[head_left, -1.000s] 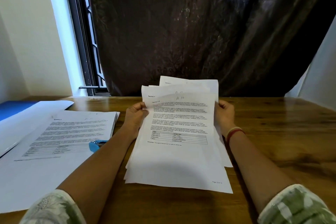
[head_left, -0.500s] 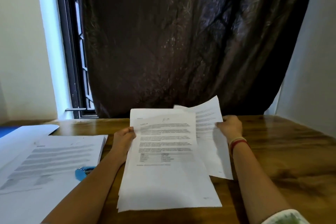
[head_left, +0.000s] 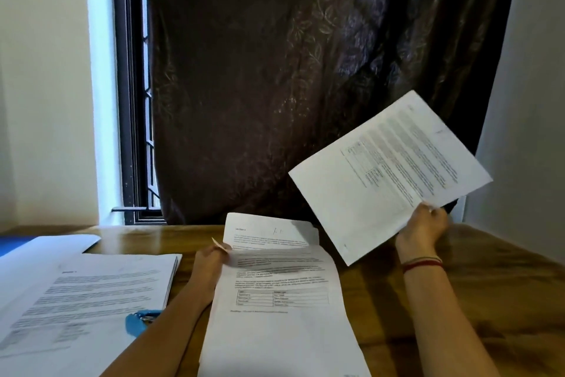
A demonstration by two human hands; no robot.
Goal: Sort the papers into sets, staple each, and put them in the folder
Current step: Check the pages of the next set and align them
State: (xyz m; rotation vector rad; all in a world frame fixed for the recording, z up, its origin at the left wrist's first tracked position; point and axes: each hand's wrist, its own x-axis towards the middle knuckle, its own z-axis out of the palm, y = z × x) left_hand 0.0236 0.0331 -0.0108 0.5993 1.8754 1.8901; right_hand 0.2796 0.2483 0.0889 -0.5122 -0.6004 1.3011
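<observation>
Sorting is underway; nothing in hand is looking stapled yet.

- Right hand: we are seeing it raised over the right side of the tabletop, fingers closed in a pinch on one sheet. The sheet is hanging in the air, touching nothing else.
- Key relation: the sheet is fanning up and to the left from the pinching fingers. Its long axis is running diagonally, low left to high right. The grip is sitting on the near long edge, close to the right corner.
- Left hand: we are seeing the thumb clamped on the left edge of the stack. The stack is lying mid-table, its bottom running off the near edge of view.
- A pile is lying on the left side with a blue stapler at its near right corner. The blue folder is showing at the far left edge.

Judgement: the right hand is the nearer one to bare wood on the right side. Reaching the pile would mean crossing over the left arm, so we are expecting the sheet to go down on the right.
</observation>
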